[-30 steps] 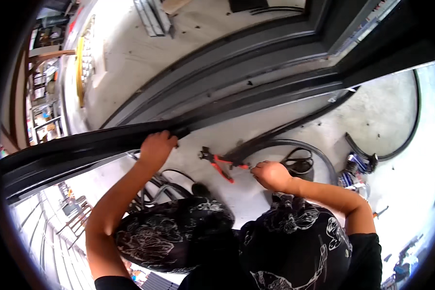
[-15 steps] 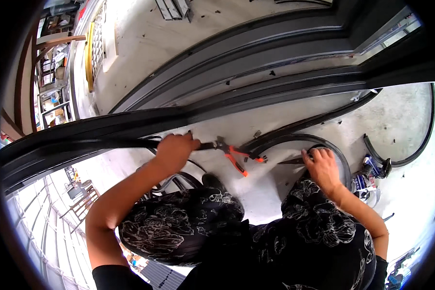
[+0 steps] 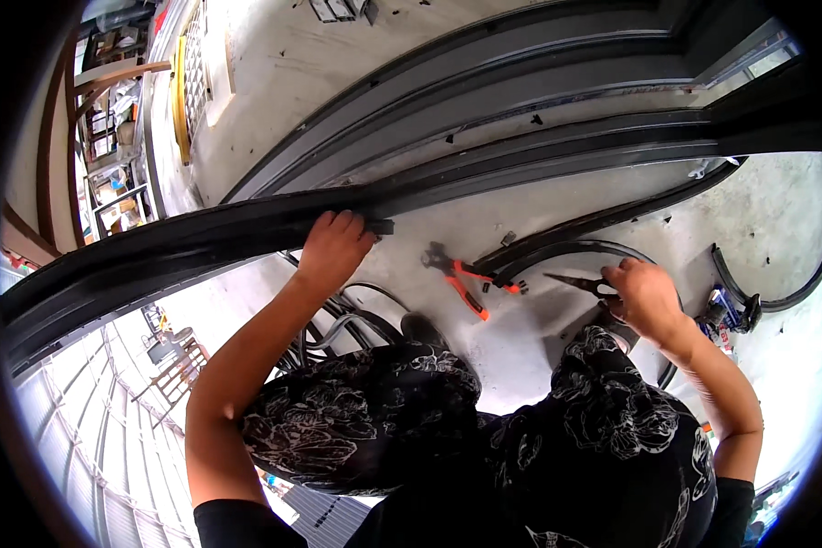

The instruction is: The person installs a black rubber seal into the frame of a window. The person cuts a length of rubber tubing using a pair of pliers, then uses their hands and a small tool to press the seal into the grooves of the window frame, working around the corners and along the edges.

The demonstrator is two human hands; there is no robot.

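Observation:
My left hand [image 3: 336, 245] is closed around a black rubber strip [image 3: 384, 227], whose short end sticks out past my fingers on the right. The hand rests against the long dark frame bar [image 3: 201, 228]. My right hand [image 3: 647, 294] grips dark scissors [image 3: 575, 282] by the handles, with the pointed blades aimed left over the floor. Between the hands lie orange-handled pliers [image 3: 461, 281], touched by neither hand. Beside the pliers, a curved black strip [image 3: 566, 247] loops toward my right hand and runs behind it.
Another dark frame section [image 3: 484, 91] spans the far side. Coiled black strips [image 3: 356, 324] lie by my left knee. A crumpled blue-and-white wrapper [image 3: 723, 312] is on the floor at right, near another bent strip [image 3: 795, 301]. Small black scraps dot the concrete.
My left hand has moved up against the frame bar with the strip. My right hand has lifted the scissors to the right, and their handles now show. The view has shifted slightly.

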